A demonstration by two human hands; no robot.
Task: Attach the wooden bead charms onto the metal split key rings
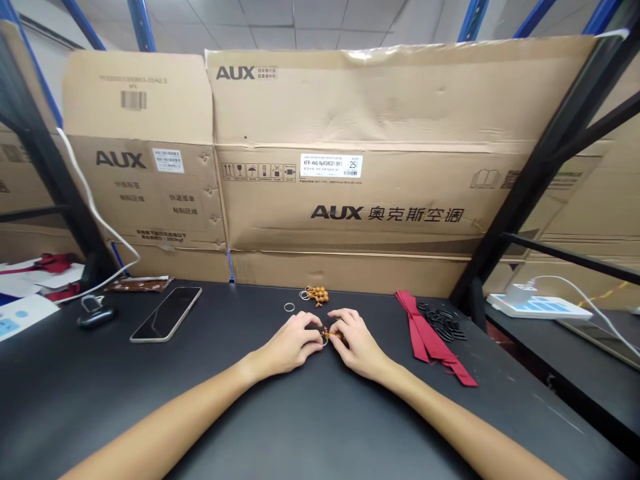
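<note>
My left hand [291, 343] and my right hand [359, 343] meet over the black tabletop, fingertips close together. Between them is a small brown beaded charm [325, 331] with a metal ring [325, 343]. My left thumb and forefinger are closed at the ring side, while the right fingers pinch the charm's beads and cord, hiding much of it. Just beyond the hands lies another beaded keychain [318, 295], yellow-brown, with rings at its left end. A loose split ring [289, 307] rests flat, left of that keychain.
Red ribbon strips [433, 340] lie to the right, beside a pile of black clasps [444, 321]. At left are a phone [167, 315], a black oval object [97, 316] and a brown wrapper [139, 284]. Cardboard [390, 133] walls the back; a power strip [537, 307] sits far right.
</note>
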